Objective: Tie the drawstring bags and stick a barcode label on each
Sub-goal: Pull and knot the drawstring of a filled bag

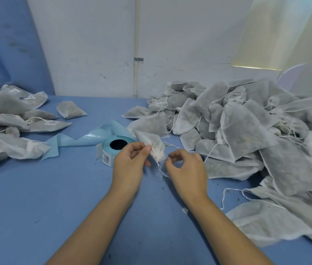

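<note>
A small white drawstring bag [152, 142] hangs over the blue table [55, 197] at the centre. My left hand [132, 161] pinches its gathered neck between thumb and fingers. My right hand [185, 165] is just right of the neck with curled fingers, pinching the thin white drawstring [160, 170] that trails down between the hands. A roll of barcode labels [113, 149] stands just left of my left hand, with light blue backing tape [86, 137] unrolled behind it.
A large heap of white drawstring bags [247, 131] with loose strings covers the right side of the table. A smaller pile of bags bearing barcode labels [13, 119] lies at the left. One single bag [70, 109] lies behind the roll. A white wall stands behind.
</note>
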{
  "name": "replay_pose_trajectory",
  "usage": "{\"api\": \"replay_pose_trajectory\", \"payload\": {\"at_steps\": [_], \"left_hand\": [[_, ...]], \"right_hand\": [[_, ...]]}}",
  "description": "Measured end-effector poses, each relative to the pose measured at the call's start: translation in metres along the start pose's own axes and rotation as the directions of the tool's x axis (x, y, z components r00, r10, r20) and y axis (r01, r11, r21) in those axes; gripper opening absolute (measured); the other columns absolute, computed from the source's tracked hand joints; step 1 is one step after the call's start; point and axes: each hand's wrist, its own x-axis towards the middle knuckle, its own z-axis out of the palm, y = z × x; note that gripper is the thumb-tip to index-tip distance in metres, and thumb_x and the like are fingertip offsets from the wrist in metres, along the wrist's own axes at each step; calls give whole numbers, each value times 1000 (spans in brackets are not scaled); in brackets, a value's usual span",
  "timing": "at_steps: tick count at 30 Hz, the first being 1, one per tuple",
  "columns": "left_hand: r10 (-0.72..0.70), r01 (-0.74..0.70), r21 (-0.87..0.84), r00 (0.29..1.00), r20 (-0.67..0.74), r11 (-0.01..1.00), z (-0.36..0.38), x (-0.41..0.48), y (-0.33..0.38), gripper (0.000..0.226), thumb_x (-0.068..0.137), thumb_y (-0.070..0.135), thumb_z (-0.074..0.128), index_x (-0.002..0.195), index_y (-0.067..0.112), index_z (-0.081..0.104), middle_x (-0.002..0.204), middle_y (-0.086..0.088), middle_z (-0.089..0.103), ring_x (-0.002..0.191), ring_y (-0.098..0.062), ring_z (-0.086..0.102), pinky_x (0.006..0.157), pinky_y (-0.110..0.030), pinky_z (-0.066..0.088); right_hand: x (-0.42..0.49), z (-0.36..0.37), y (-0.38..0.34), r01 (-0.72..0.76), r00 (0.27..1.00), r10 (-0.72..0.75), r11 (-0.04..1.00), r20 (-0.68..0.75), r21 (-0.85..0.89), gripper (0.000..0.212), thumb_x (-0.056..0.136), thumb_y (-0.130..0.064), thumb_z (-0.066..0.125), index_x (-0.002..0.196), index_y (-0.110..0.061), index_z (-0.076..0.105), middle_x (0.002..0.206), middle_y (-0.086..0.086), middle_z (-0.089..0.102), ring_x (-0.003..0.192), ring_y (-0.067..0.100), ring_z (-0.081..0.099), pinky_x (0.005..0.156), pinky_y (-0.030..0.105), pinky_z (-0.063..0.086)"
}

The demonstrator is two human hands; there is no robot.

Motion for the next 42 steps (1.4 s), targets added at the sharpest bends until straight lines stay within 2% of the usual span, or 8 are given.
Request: {"api": "replay_pose_trajectory", "payload": {"at_steps": [4,7,10,13,17,23,30,42], "left_hand": [[7,-7,11,999,35,1000,-2,1,2,5,88,16,65,84,17,62,55,9,57,49,-1,48,47,-11,36],[-1,-1,25,997,77,1000,0,0,2,7,88,13,64,83,16,61,52,11,55,47,0,47,46,-10,35],[-83,82,11,992,99,997,1,-3,0,5,89,15,63,85,15,62,59,5,57,46,-1,47,43,-12,35],[-273,281,-90,958,90,955,6,-9,0,15,91,23,62,97,9,62,84,-5,67,48,-7,55,39,-17,38],[-445,505,-220,854,270,835,11,-16,3,25,97,26,53,99,3,64,90,-14,74,62,-18,71,45,-20,49],[-374,409,-57,876,303,911,7,-13,5,18,94,12,55,79,7,64,61,-3,64,53,-11,63,54,-17,51],[-261,281,-70,942,211,957,10,-14,2,13,94,6,52,96,14,62,51,3,53,42,-9,45,50,-24,34],[-234,259,-36,917,323,965,14,-15,-6,24,97,1,42,106,19,56,46,6,36,39,-8,35,45,-22,28]], "right_hand": [[0,0,-6,-9,998,31,941,-61,339,17,91,-26,56,79,-24,67,78,-15,65,80,6,53,68,16,39],[4,-5,-14,-355,931,235,763,279,541,64,96,-51,40,55,-9,66,57,4,65,44,8,49,44,14,37],[2,-6,-16,-478,861,226,664,455,574,43,91,-43,57,71,-6,63,58,10,50,42,11,38,39,17,29],[1,-3,-13,-448,892,242,591,383,670,27,88,-31,67,76,-7,61,55,1,39,42,8,32,40,16,27],[-2,-2,-15,-401,916,251,570,313,717,32,88,-32,67,64,-10,66,56,2,62,48,9,54,46,16,42],[-1,-2,-14,-393,920,258,585,296,709,41,94,-28,57,56,-14,61,56,1,61,50,11,54,48,16,44],[-4,3,-17,-344,933,142,622,331,704,32,97,-22,52,78,-5,71,67,7,68,64,16,61,68,27,51],[-4,-1,-20,-463,884,191,494,428,736,17,82,-7,63,66,-6,64,60,18,54,55,29,49,55,36,44]]}}
